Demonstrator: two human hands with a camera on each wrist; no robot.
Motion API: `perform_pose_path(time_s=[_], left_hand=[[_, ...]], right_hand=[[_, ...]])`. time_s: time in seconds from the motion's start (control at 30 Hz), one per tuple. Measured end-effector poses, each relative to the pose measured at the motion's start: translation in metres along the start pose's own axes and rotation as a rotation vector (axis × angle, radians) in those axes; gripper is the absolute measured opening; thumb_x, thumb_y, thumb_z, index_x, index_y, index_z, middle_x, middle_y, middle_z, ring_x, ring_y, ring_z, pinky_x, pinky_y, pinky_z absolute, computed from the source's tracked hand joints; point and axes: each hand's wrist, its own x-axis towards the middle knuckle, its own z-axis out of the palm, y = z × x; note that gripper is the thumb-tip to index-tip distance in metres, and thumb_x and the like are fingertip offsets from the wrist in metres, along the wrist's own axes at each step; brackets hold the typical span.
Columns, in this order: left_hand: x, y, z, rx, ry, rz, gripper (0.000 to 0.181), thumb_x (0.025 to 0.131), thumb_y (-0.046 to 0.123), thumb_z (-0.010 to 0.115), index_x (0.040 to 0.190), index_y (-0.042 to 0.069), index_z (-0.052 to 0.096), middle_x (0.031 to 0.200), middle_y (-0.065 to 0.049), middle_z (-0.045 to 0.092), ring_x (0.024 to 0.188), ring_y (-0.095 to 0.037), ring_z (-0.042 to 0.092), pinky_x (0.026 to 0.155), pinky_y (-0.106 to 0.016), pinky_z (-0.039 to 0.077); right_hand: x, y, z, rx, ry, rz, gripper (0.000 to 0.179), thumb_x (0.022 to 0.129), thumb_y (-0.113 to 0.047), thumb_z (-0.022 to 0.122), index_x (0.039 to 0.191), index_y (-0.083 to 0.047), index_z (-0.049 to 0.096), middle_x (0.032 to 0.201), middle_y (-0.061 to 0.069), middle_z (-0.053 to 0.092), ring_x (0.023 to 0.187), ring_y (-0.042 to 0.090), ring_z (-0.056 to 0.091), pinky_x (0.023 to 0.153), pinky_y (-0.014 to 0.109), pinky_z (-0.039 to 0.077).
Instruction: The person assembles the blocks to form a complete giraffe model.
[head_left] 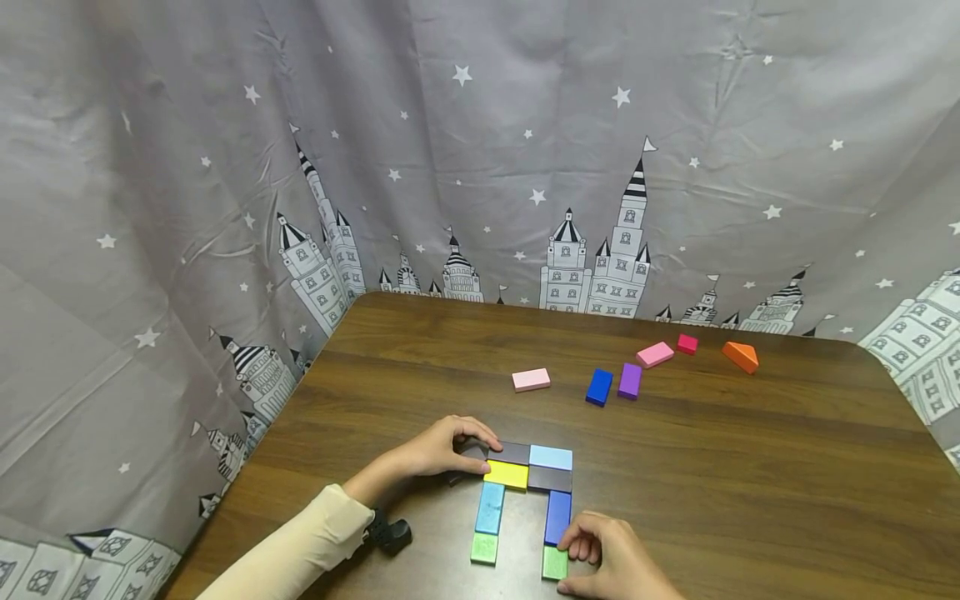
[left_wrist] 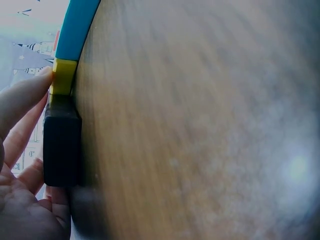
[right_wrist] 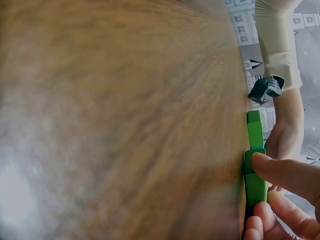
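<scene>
Flat blocks form an arch: dark grey [head_left: 508, 453] and light blue [head_left: 551, 457] across the back, then yellow [head_left: 506, 475] and dark grey [head_left: 550, 478]. Its left leg is a teal block [head_left: 491, 508] and a green one [head_left: 483, 548]; its right leg has a blue block [head_left: 558, 517]. My left hand [head_left: 442, 447] grips the arch's back left corner, thumb at the yellow block, fingers round a dark block [left_wrist: 62, 150], partly hidden. At the right leg's near end, my right hand [head_left: 611, 550] pinches a green block [head_left: 554, 563] between thumb and curled fingers.
Farther back on the wooden table [head_left: 420, 358] lie a pale pink block [head_left: 531, 380], a dark blue one [head_left: 599, 387], a purple one [head_left: 630, 381], a pink one [head_left: 655, 354], a small red one [head_left: 687, 344] and an orange triangle [head_left: 741, 357]. A grey curtain [head_left: 480, 167] hangs behind.
</scene>
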Motion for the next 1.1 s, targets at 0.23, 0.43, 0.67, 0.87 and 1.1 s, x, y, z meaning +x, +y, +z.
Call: perform_pose_path(time_s=[0.23,0.43,0.67,0.87,1.1], left_hand=[[-0.0004,-0.0008,0.0007,-0.011,-0.002,0.000,0.026,0.087,0.017,0.080,0.111,0.007,0.075,0.115,-0.004,0.070,0.114,-0.022,0.060,0.101,-0.033,0.043],[-0.0015,-0.0002,-0.0001,0.002,-0.002,0.010,0.026,0.088,0.017,0.079,0.112,0.008,0.075,0.116,-0.004,0.069,0.113,-0.020,0.059,0.100,-0.033,0.044],[-0.0008,0.0031,-0.0004,0.004,-0.003,0.009,0.027,0.088,0.017,0.079,0.112,0.007,0.075,0.115,-0.004,0.070,0.113,-0.021,0.059,0.100,-0.034,0.044],[-0.0002,0.0042,0.0010,-0.011,0.006,0.004,0.027,0.086,0.013,0.080,0.111,0.004,0.075,0.115,-0.008,0.070,0.113,-0.027,0.060,0.100,-0.039,0.044],[-0.0005,0.0030,-0.0002,-0.005,-0.003,-0.006,0.027,0.086,0.016,0.080,0.111,0.008,0.076,0.115,-0.001,0.070,0.113,-0.017,0.059,0.102,-0.031,0.043]], right_hand=[[-0.0002,0.0006,0.0019,-0.015,0.009,0.012,0.037,0.062,-0.002,0.093,0.084,-0.009,0.064,0.071,-0.001,0.058,0.066,0.006,0.054,0.052,0.023,0.047],[0.0005,-0.0021,0.0013,-0.005,0.020,0.016,0.037,0.063,-0.003,0.093,0.084,-0.009,0.063,0.071,-0.002,0.058,0.066,0.004,0.054,0.052,0.023,0.047],[0.0015,-0.0046,0.0005,0.018,0.025,0.036,0.036,0.065,-0.006,0.092,0.083,-0.012,0.062,0.073,-0.007,0.058,0.067,0.000,0.053,0.054,0.022,0.048],[0.0016,-0.0050,0.0000,0.025,0.021,0.034,0.036,0.066,-0.006,0.092,0.084,-0.012,0.061,0.073,-0.007,0.058,0.067,0.000,0.053,0.054,0.023,0.048],[0.0008,-0.0054,-0.0010,0.050,-0.006,0.075,0.036,0.068,-0.007,0.092,0.086,-0.011,0.061,0.074,-0.008,0.056,0.068,0.000,0.052,0.055,0.023,0.048]])
